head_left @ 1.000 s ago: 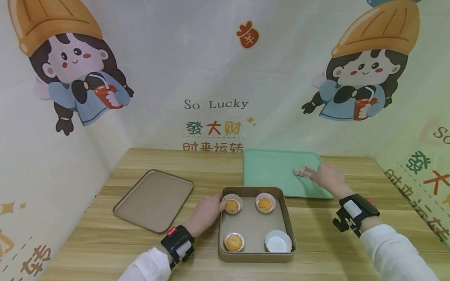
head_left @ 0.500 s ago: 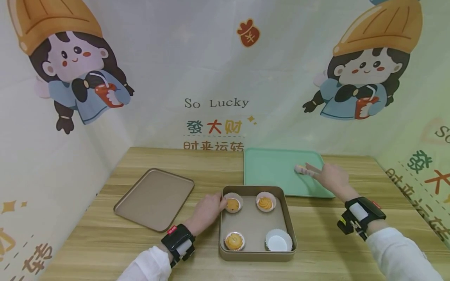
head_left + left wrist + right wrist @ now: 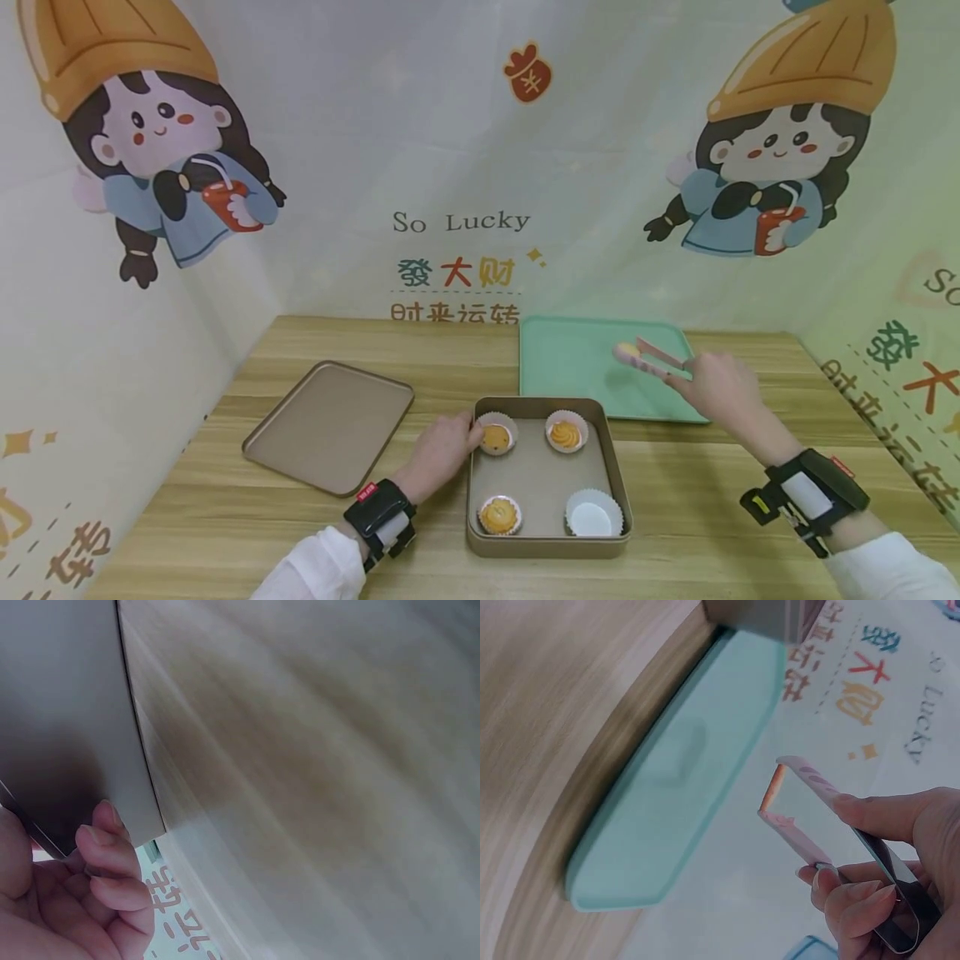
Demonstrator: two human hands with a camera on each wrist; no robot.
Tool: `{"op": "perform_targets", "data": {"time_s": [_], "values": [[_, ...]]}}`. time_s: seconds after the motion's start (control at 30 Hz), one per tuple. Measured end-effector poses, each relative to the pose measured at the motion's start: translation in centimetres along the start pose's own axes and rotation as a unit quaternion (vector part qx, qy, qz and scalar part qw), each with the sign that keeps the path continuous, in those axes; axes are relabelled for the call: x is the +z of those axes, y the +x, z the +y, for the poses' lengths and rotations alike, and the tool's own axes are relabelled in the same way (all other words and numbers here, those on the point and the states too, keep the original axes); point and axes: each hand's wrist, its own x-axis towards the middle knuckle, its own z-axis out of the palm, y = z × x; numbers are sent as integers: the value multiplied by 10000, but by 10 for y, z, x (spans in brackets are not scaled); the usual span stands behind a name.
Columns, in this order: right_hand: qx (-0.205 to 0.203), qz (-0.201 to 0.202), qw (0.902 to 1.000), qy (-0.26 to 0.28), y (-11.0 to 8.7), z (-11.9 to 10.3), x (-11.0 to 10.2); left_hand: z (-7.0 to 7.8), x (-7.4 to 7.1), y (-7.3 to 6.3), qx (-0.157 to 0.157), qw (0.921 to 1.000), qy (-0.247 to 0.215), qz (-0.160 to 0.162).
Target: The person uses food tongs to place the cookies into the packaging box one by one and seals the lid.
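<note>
Right hand [image 3: 723, 383]: curled round a pair of tongs [image 3: 810, 778], thumb on one arm, fingers on the other. Between the pink, patterned tips a small pastry [image 3: 772, 787] is pinched, its browned edge turned to the right wrist camera. In the head view, tongs and pastry are held over the green tray [image 3: 570, 358], apart from its surface; a faint shadow is cast below. The tray is laid at the far right of the wooden table [image 3: 697, 517].

Left hand [image 3: 442, 450]: partly closed on the far part of the left wall of the brown tin [image 3: 547, 547]; thumb at the rim, curled fingers against the outside.

In the tin, four paper cups are set towards the corners. Pastries are seen in the far-left cup [image 3: 495, 433], the far-right cup [image 3: 566, 433] and the near-left cup [image 3: 499, 516]; in the near-right cup [image 3: 594, 515] the white base is exposed. A flat brown tray [image 3: 330, 429] is placed to the left, apart from the tin. The table is backed by a printed cloth [image 3: 360, 150].
</note>
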Motion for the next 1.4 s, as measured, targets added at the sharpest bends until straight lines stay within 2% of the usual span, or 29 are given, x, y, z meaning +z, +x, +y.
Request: {"op": "perform_targets", "data": {"time_s": [0.1,0.23,0.4,0.63,0.77,1.0,1.4], "values": [[-339,224,9992,-46,-13,-11,-9,0,0,0,54,10000,11,23],[-617,271,9977,33,-33,-27,-20,-1,0,1,75,10000,42,14],[-906,32,9957,171,-57,-41,-29,-1,0,1,95,9999,59,-26],[-978,-571,9928,382,-80,-54,-36,-1,0,2,73,10000,-15,-47],[-1237,-744,9893,218,-88,-57,-38,-2,1,2,48,10000,-2,-28],[-1877,-617,9803,41,-96,-61,-35,0,0,1,-49,9999,-71,-138],[-2100,-763,9736,476,-104,-65,-22,0,0,2,38,9999,-43,-96]]}}
